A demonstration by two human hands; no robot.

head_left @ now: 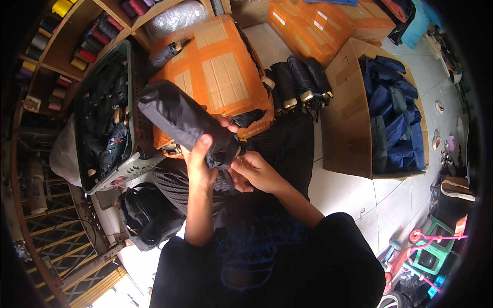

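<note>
A folded black umbrella [179, 114] lies aslant across my lap, its far end toward the upper left. My left hand [199, 156] is wrapped round its body, with the thumb on top and fingertips showing on the far side. At its near end, my right hand [250, 172] pinches the fabric or strap by the handle; the fingers partly hide what they grip. Just beyond, an orange-taped carton [218, 84] carries another small folded umbrella [165, 54]. Several more black folded umbrellas [299, 82] lie side by side on the floor to the carton's right.
At left stands a grey plastic basket [134, 92] full of black umbrellas. A cardboard box [346, 115] of blue pouches [395, 128] is at right. Thread spools [97, 38] fill wooden shelves. A black bag [149, 213] sits near my left knee; a green stool [431, 246] stands lower right.
</note>
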